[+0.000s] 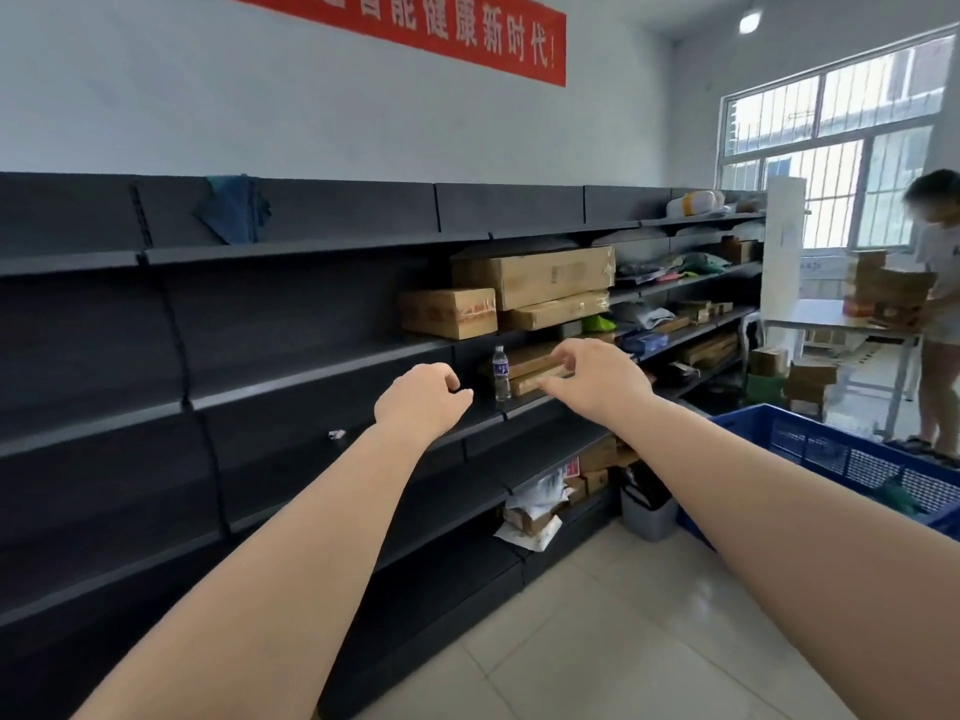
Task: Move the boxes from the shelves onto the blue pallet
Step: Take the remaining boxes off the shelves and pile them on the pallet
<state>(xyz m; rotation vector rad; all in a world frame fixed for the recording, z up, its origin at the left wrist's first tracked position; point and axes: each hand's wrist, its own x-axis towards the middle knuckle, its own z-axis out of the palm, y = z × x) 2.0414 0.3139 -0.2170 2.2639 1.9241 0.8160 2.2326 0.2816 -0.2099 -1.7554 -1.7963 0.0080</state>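
Both arms stretch toward the dark shelves (311, 376). The flat cardboard boxes (530, 371) lie lengthwise along the shelf, just beyond the right hand (597, 381), whose loosely curled fingers hold nothing. The left hand (421, 402), also empty and half-curled, is farther off, past the water bottle (501, 374).

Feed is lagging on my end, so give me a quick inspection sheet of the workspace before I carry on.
Surface: dark shelves, left bays bare.
Job's things: cardboard boxes stacked mid-shelf; flat boxes below; blue pallet at right.
Clutter: water bottle upright beside flat boxes; teal cloth; grey bin.
Grippers: left hand loosely curled, holding nothing; right hand reaching at flat boxes.
Cables: nothing seen.
Surroundings: another person at a table.
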